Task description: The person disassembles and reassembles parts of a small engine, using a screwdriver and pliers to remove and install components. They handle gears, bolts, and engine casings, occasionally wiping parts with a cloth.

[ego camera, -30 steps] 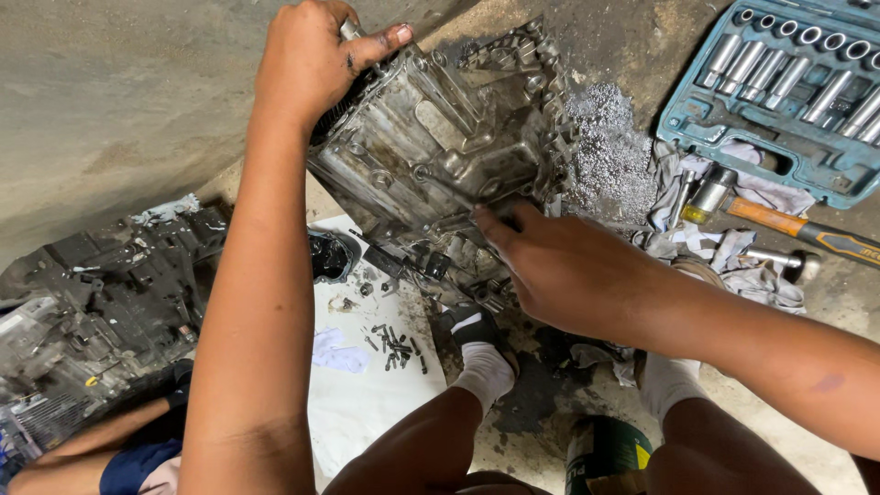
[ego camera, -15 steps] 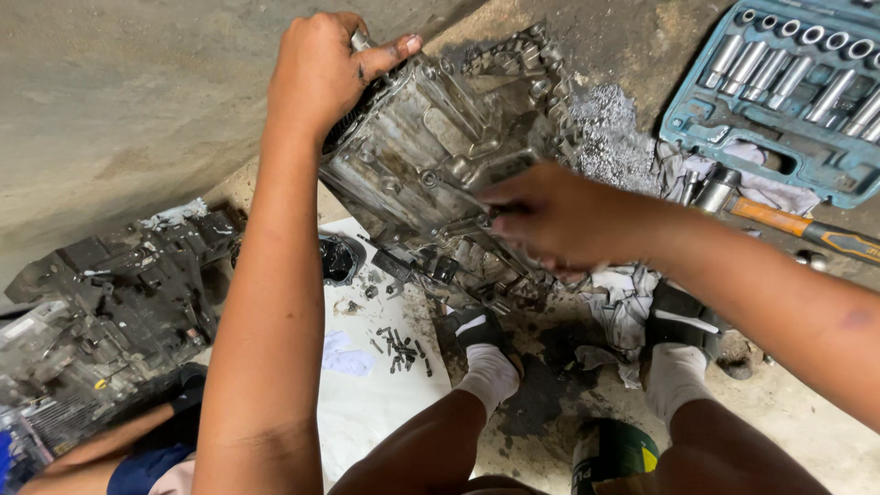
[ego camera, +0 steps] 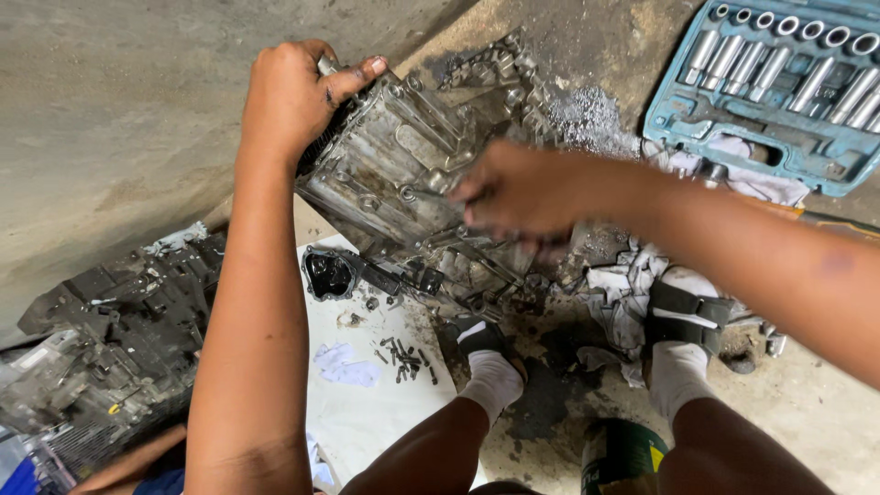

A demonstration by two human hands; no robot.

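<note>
Clamped over the top corner of the grimy metal gearbox casing point(ego camera: 412, 174), the left hand point(ego camera: 298, 96) props it tilted on the concrete floor point(ego camera: 110, 110). Right hand point(ego camera: 522, 188) hovers blurred over the casing's face (grip closed or open, cannot tell). Loose bolts point(ego camera: 403, 357) lie on white sheet point(ego camera: 367, 412); a blue socket set point(ego camera: 779, 82) sits far right.

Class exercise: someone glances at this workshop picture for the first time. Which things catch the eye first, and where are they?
Centre frame, a grimy metal casing stands tilted on the floor, the left hand gripping its upper corner while the blurred right hand lies across its face. At upper right, an open blue socket set; below the casing, loose bolts on a white sheet.
</note>
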